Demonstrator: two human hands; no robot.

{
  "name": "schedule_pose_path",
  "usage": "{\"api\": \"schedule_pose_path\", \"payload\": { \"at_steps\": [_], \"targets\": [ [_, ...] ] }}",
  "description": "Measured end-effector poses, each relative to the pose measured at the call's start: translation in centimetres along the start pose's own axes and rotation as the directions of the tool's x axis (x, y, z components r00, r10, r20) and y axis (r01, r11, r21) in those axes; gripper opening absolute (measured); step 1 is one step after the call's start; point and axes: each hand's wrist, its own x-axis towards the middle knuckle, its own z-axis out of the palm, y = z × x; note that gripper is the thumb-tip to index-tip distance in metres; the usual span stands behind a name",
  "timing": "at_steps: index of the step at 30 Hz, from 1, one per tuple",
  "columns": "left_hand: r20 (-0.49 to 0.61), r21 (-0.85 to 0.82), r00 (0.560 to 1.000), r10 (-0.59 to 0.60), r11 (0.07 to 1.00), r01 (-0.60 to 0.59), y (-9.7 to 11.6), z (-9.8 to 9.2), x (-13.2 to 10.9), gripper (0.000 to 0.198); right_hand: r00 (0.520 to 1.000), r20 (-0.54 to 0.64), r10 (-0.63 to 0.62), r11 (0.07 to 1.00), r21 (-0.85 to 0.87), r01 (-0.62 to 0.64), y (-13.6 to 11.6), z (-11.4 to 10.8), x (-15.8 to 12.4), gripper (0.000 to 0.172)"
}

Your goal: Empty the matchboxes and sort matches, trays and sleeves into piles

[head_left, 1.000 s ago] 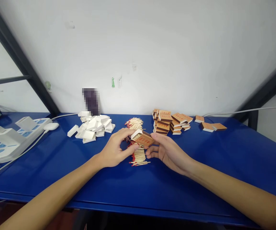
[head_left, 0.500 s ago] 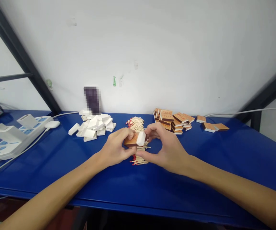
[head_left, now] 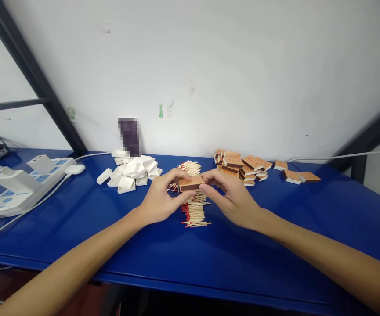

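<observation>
A brown matchbox (head_left: 190, 184) is held between both hands, above a heap of red-tipped matches (head_left: 194, 213) on the blue table. My left hand (head_left: 163, 195) pinches its left part, thumb below at the front and fingers above. At the right end, the fingertips and thumb of my right hand (head_left: 231, 197) close on the box. No white tray end sticks out of the box on the sides I can see; its right end is covered by my fingers.
White matchbox trays (head_left: 132, 169) lie piled at the back left. Brown matchboxes (head_left: 242, 164) are heaped at the back right, with a few separate ones (head_left: 291, 176) farther right. A power strip (head_left: 21, 188) with cables lies at the left, beside the blue table's (head_left: 110, 245) edge.
The white tray end that stuck out of the matchbox is now inside or covered. My right hand has closed from a wide curl onto the box's right end, and the box has levelled.
</observation>
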Motion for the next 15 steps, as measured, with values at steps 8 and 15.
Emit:
{"api": "schedule_pose_path", "payload": {
  "at_steps": [8, 15],
  "targets": [
    [0.048, 0.078, 0.998, 0.044, 0.996, -0.048, 0.55, -0.76, 0.3, 0.024, 0.983, -0.064, 0.173, 0.918, 0.372, -0.138, 0.22, 0.22, 0.51, 0.02],
    [0.101, 0.112, 0.992, 0.069, 0.99, -0.081, 0.13, -0.71, 0.12, 0.029, 0.944, -0.128, 0.303, 0.862, 0.459, -0.214, 0.86, -0.35, 0.08, 0.018]
  ]
}}
